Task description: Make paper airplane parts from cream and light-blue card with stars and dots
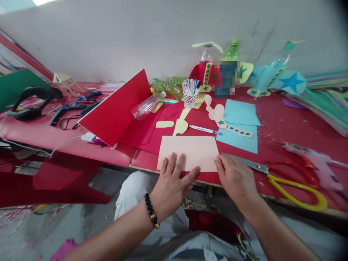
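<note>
A pale cream sheet of paper (pixel 190 150) lies at the front edge of the red table. My left hand (pixel 174 179) rests on its lower left part with fingers spread and flat; a beaded bracelet is on that wrist. At the sheet's lower right corner, my right hand (pixel 235 177) has curled fingers, with thumb and forefinger pinching the edge. Just right of that hand lies a large pair of scissors (pixel 296 185) with yellow and red handles. Beyond the sheet are a white marker (pixel 205 129), cut yellow paper pieces (pixel 180 126) and light blue sheets (pixel 241 112).
Decorated bottles (pixel 272 72) stand by the wall, near a cup of pens (pixel 189 98). A red board (pixel 119 108) leans on the left, with a clear plastic bottle (pixel 148 106) beside it. A pink glue gun (pixel 315 163) lies at the right. Paper scraps litter the floor.
</note>
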`<action>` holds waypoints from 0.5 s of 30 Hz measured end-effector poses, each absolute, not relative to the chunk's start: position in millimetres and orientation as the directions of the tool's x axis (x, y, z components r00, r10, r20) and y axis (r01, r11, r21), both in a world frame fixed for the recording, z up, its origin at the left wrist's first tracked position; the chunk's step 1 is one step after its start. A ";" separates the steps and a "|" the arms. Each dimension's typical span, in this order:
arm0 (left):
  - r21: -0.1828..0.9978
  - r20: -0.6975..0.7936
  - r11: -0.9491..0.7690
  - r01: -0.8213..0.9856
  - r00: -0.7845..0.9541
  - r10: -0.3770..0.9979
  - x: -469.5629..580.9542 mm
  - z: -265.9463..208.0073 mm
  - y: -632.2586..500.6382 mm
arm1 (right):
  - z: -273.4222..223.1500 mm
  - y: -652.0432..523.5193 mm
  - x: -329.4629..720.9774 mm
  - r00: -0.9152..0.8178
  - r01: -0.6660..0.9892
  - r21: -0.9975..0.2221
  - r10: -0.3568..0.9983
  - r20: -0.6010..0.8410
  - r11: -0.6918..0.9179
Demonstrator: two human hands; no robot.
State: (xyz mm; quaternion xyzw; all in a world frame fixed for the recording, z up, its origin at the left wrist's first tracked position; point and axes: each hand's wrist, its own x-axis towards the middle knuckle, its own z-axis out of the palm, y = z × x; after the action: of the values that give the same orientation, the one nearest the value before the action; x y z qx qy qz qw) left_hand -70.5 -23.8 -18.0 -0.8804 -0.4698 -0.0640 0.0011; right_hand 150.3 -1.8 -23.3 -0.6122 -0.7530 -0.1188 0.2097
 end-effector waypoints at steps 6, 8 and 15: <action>0.048 0.154 -0.569 0.821 0.557 0.816 -71.3 -21.4 -25.0 | -22.2 -32.1 116.0 -0.570 0.759 -0.056 0.703 0.426 0.649; 0.045 0.161 -0.572 0.819 0.560 0.813 -71.0 -22.4 -24.5 | -27.8 -38.6 108.5 -0.623 0.725 -0.084 0.703 0.342 0.683; 0.023 0.155 -0.576 0.817 0.567 0.809 -79.9 -19.9 -24.4 | -39.7 -38.2 122.5 -0.543 0.817 -0.049 0.796 0.267 0.574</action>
State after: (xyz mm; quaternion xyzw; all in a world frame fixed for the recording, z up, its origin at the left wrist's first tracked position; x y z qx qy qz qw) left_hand -79.9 -24.4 -19.9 -0.8847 -0.4595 -0.0745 0.0255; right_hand 122.5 -38.2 -39.7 -0.4596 -0.8775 -0.0408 0.1308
